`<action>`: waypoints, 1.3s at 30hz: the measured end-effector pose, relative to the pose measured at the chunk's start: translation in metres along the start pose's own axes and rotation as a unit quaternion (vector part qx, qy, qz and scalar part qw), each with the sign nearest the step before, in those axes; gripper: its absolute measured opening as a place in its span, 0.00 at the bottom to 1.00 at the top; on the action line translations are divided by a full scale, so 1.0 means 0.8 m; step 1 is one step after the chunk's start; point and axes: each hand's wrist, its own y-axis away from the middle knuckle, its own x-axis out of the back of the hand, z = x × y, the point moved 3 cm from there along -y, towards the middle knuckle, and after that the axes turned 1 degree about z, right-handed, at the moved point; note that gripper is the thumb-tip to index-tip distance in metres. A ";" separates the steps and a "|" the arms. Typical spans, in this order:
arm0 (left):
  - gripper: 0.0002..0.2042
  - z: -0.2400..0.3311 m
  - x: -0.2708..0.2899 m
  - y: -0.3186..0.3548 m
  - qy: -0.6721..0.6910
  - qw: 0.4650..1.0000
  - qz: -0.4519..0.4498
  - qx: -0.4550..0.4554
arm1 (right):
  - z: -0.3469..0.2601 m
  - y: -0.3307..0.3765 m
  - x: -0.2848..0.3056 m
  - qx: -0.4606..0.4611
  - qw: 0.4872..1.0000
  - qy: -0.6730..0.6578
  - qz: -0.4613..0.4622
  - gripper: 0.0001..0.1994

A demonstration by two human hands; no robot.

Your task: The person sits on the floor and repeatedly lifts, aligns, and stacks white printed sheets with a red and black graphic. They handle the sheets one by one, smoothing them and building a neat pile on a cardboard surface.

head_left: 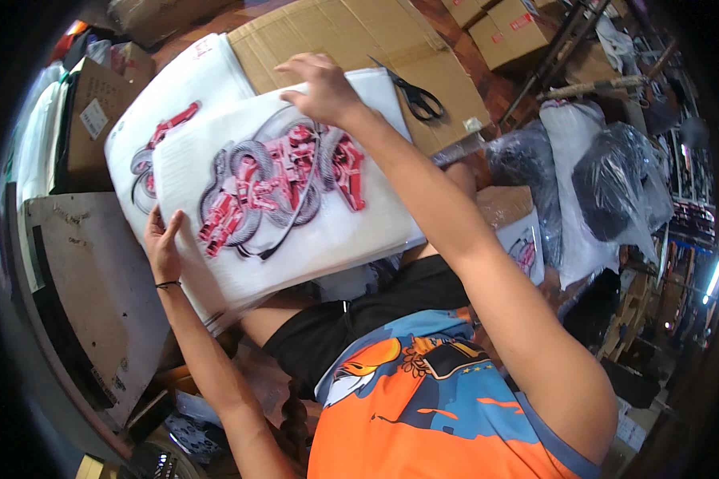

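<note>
Probably light, floppy and slick, the white plastic-wrapped garment with red-and-grey print (284, 188), pinched by left hand (164, 243) at lower edge, right hand (323, 88) fingers clasping top edge.

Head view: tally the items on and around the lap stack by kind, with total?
Clear-bagged white garments with red-and-grey print: 2, top one, lower one
Black scissors: 1
Flattened cardboard sheet: 1
Hands: 2, left hand, right hand
Total: 6
</note>
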 end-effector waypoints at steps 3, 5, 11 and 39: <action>0.21 0.001 0.002 0.000 -0.015 1.000 0.005 -0.005 | -0.008 0.109 0.109 -0.091 0.994 0.017 0.066 0.16; 0.22 -0.003 0.010 -0.003 -0.018 1.000 0.014 0.004 | -0.013 0.203 0.161 -0.115 0.984 0.071 0.119 0.13; 0.29 0.013 -0.007 0.010 -0.428 0.871 0.185 -0.154 | -0.098 0.383 0.221 -0.350 0.931 -0.063 0.084 0.13; 0.39 -0.006 -0.376 0.197 -0.589 0.682 -0.241 -0.359 | -0.122 0.456 0.135 -0.570 0.611 -0.539 0.101 0.15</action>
